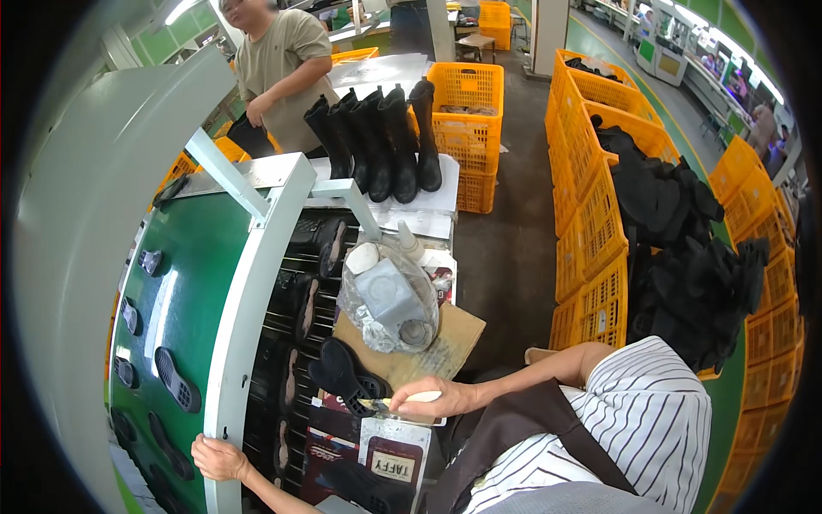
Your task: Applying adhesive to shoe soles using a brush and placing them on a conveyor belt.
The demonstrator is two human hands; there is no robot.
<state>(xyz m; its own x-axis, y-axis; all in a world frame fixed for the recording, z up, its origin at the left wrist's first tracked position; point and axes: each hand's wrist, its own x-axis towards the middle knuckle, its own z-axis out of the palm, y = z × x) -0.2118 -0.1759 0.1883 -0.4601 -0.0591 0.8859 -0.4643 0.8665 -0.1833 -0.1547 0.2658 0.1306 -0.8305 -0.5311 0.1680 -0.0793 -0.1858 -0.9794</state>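
My right hand (438,399) is closed around the pale handle of a brush (421,397). Its bristles touch or hover at the near end of a black shoe sole (339,367); which of the two I cannot tell. Another dark sole (368,488) lies closer to me, on printed packaging. At the lower left, my left hand (220,458) has its fingers curled over the white rail (244,343) beside the green conveyor belt (190,291). Several soles, among them a grey-edged one (175,379), lie spread along that belt.
A plastic-wrapped container (385,293) stands on brown cardboard (458,330), near a white nozzle bottle (409,242). Black boots (394,146) stand farther back. Boots lie on a rack (295,300) beside the rail. Orange crates (591,257) hold black pieces at right. A person (287,73) stands across.
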